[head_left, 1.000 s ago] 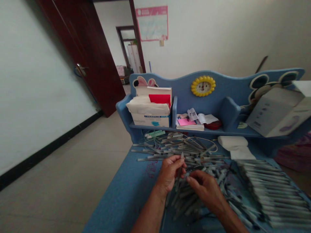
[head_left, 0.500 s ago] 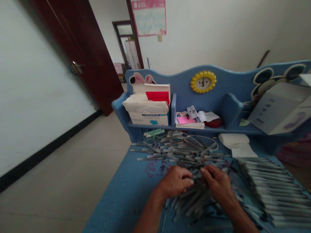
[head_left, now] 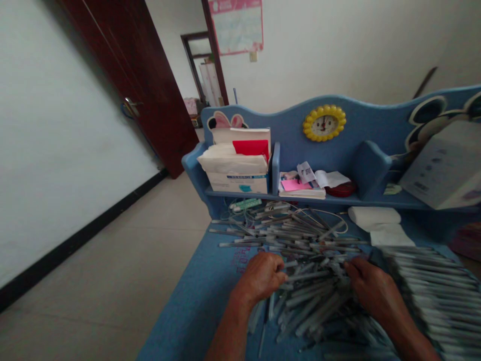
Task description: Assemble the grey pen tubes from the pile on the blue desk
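My left hand (head_left: 262,275) is closed at the left edge of a loose pile of translucent, pen-like tubes (head_left: 308,301). A short pale end of a pen barrel (head_left: 290,264) sticks out from its fingers. To the right, my right hand (head_left: 374,286) has thumb and fingers pinched together over the pile's other side. Blur hides what lies between those fingertips. Behind the hands spreads a second heap of similar tubes (head_left: 293,233), some with dark ends. A neat row of pens (head_left: 439,291) lies side by side at the right.
The blue desk (head_left: 195,291) has a raised shelf at the back. On it stand a mask box (head_left: 238,181), stacked papers (head_left: 300,192), a yellow flower-shaped clock (head_left: 324,123) and a white carton (head_left: 447,165). A paper roll (head_left: 375,215) lies below the shelf.
My hands have moved apart: the right one went right, the left slightly left. More of the tube pile between them shows. The view has shifted slightly.
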A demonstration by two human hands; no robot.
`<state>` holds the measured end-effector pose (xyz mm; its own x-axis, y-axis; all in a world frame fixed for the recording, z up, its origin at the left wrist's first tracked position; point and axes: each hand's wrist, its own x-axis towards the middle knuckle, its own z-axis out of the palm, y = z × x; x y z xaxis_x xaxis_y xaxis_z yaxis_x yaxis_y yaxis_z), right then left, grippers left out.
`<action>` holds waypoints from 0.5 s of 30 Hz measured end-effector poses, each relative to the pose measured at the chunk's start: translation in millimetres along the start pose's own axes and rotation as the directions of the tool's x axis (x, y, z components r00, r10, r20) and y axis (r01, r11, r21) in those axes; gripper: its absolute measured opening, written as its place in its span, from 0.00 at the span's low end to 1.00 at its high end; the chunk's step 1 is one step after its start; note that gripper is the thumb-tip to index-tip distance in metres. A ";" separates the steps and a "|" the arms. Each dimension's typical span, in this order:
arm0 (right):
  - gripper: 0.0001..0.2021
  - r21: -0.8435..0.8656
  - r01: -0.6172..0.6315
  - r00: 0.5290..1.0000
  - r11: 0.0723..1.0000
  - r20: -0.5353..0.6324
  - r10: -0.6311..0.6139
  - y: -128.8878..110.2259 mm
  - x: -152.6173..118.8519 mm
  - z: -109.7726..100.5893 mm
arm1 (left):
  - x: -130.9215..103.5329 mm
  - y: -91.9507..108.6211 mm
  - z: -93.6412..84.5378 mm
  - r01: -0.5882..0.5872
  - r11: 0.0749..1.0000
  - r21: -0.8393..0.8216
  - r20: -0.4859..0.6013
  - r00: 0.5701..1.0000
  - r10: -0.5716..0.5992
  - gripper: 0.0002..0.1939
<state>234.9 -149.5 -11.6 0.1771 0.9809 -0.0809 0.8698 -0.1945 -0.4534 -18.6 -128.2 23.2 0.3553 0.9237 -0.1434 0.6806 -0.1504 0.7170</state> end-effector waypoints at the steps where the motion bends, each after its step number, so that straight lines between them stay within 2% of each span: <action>1: 0.16 -0.026 -0.004 1.000 1.000 -0.001 0.004 0.0 -0.7 -1.0 | 1.1 -1.8 -0.4 -0.012 0.999 0.044 -0.050 0.999 0.015 0.04; 3: 0.17 -0.074 -0.015 1.000 0.997 -0.004 0.015 -0.3 -2.4 -4.2 | 4.8 -8.0 -2.8 -0.032 0.989 0.147 -0.196 0.979 0.061 0.05; 4: 0.17 -0.100 -0.022 1.000 0.995 -0.010 0.021 -0.6 -3.3 -6.0 | 7.5 -12.5 -4.7 -0.015 0.985 0.172 -0.287 0.956 0.065 0.06; 6: 0.18 -0.151 -0.034 0.999 0.988 -0.027 0.030 -1.7 -4.9 -8.7 | 13.9 -23.6 -9.1 0.060 0.975 0.212 -0.451 0.891 0.043 0.10; 8: 0.18 -0.190 -0.045 0.998 0.981 -0.043 0.037 -3.4 -7.0 -9.6 | 20.7 -36.1 -12.7 0.167 0.950 0.263 -0.549 0.836 0.005 0.14; 10: 0.17 -0.205 -0.051 0.998 0.977 -0.042 0.043 -5.8 -10.0 -8.7 | 26.6 -47.2 -14.0 0.266 0.911 0.316 -0.572 0.819 -0.041 0.18; 12: 0.17 -0.192 -0.040 0.999 0.981 -0.022 0.037 -8.4 -14.1 -6.7 | 30.6 -54.6 -13.1 0.335 0.868 0.366 -0.560 0.824 -0.082 0.20; 15: 0.17 -0.144 0.001 1.000 0.990 0.012 0.001 -11.0 -21.0 -3.0 | 32.8 -58.3 -11.0 0.381 0.825 0.418 -0.540 0.834 -0.112 0.20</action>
<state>222.9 -167.9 -2.2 0.1726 0.9807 -0.0917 0.9271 -0.1932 -0.3211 -53.7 -85.2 -15.8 -0.1257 0.9777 0.1685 0.9644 0.0806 0.2517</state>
